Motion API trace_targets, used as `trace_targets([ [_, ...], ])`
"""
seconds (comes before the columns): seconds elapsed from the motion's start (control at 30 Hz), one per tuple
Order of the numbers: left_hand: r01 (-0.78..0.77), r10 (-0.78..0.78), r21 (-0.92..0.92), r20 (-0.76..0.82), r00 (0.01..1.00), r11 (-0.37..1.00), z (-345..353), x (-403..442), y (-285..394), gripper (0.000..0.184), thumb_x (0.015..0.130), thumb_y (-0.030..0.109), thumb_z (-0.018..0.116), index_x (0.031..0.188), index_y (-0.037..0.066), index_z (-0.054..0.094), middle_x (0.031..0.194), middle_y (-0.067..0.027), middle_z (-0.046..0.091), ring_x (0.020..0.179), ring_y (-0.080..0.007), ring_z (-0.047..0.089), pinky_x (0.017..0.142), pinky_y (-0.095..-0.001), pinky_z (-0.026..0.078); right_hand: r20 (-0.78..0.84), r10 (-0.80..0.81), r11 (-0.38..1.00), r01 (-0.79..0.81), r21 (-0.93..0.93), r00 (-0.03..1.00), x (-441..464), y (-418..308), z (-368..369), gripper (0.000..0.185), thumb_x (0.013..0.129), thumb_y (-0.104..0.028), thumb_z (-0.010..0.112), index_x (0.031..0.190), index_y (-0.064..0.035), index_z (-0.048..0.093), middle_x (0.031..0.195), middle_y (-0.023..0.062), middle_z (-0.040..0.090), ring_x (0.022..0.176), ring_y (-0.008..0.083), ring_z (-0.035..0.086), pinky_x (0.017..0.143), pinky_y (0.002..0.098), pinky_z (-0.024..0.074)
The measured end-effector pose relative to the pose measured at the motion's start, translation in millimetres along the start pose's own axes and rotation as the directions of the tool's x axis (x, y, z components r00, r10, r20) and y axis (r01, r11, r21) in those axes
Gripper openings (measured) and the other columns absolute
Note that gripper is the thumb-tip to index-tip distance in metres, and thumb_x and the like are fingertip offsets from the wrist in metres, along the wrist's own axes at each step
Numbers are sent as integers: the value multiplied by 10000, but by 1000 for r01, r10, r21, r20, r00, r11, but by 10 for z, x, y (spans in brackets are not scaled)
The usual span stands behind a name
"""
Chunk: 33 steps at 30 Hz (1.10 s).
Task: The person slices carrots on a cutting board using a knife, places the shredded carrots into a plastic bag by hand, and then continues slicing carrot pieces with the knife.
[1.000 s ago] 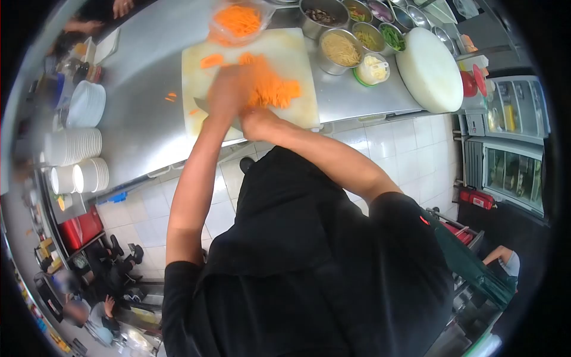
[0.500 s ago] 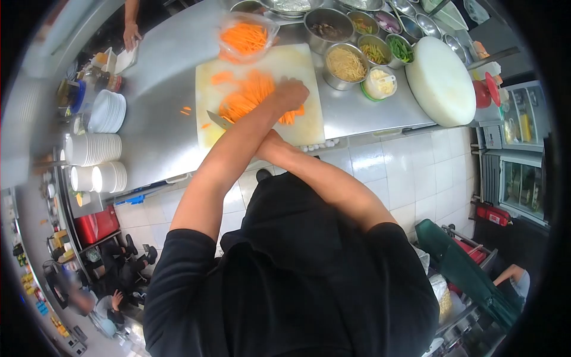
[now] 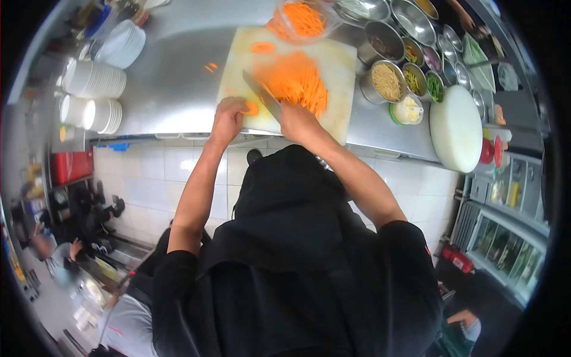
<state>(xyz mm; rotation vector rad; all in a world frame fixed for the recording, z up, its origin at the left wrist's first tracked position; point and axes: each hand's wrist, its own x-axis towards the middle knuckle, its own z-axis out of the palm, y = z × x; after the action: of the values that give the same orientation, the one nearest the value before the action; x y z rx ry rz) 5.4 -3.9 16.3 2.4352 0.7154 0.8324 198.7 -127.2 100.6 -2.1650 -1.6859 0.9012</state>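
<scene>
My right hand (image 3: 298, 124) grips the handle of a knife (image 3: 260, 92), its blade pointing up and left over the white cutting board (image 3: 340, 64). At the board's near left edge, my left hand (image 3: 228, 121) is closed, fingertips on a carrot slice (image 3: 251, 109). A pile of carrot shreds (image 3: 303, 86) spreads across the middle of the board, just beyond the blade and partly blurred. Further off, more carrot slices (image 3: 262, 47) lie near the far left corner. A clear plastic bag (image 3: 324, 25) of carrot shreds rests at the board's far edge.
Right of the board stand metal pots, including one of pale strips (image 3: 386, 82), and a tub (image 3: 408, 110). A thick round white block (image 3: 457, 128) stands beyond. Stacked bowls (image 3: 95, 77) and plates (image 3: 122, 44) occupy the left. Behind my left side is a person in grey (image 3: 128, 321).
My arms have uncrossed. My left hand has moved from the right of the carrot pile to the board's near left, at a carrot slice. The knife now shows more fully, and the view has shifted.
</scene>
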Motion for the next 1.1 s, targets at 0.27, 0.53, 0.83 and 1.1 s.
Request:
trace_targets([
  [0.27, 261, -262, 91, -3, 965, 961, 18, 72, 250, 202, 727, 25, 646, 925, 40, 683, 983, -184, 661, 937, -390, 601, 842, -460, 472, 64, 2, 988, 8, -155, 998, -175, -136, -89, 276, 851, -3, 431, 1080, 104, 540, 886, 317, 643, 844, 450, 651, 738, 517, 510],
  [0.53, 434, -422, 175, -104, 901, 884, 31, 19, 366, 283, 724, 109, 755, 989, 42, 684, 958, -134, 641, 965, -347, 592, 858, -444, 472, 95, 20, 989, -6, -148, 995, -297, -90, -52, 282, 856, -12, 437, 1104, 98, 514, 871, 300, 647, 827, 442, 659, 733, 512, 516],
  [0.83, 293, -294, -87, 5, 956, 952, 173, -1, 156, 209, 720, 22, 717, 927, 15, 693, 919, -194, 645, 893, -402, 609, 792, -455, 489, 83, -47, 980, 62, -190, 995, -363, -128, -131, 217, 845, -2, 447, 1027, 86, 526, 804, 284, 648, 785, 430, 667, 695, 509, 523],
  [1.1, 271, -270, 43, -26, 962, 962, 179, 30, 225, 178, 699, -1, 729, 862, 37, 671, 852, -136, 609, 814, -346, 608, 725, -434, 506, 60, -122, 964, 133, -228, 991, -232, -119, -60, 195, 831, 3, 461, 994, 80, 534, 751, 263, 646, 734, 423, 665, 651, 508, 518],
])
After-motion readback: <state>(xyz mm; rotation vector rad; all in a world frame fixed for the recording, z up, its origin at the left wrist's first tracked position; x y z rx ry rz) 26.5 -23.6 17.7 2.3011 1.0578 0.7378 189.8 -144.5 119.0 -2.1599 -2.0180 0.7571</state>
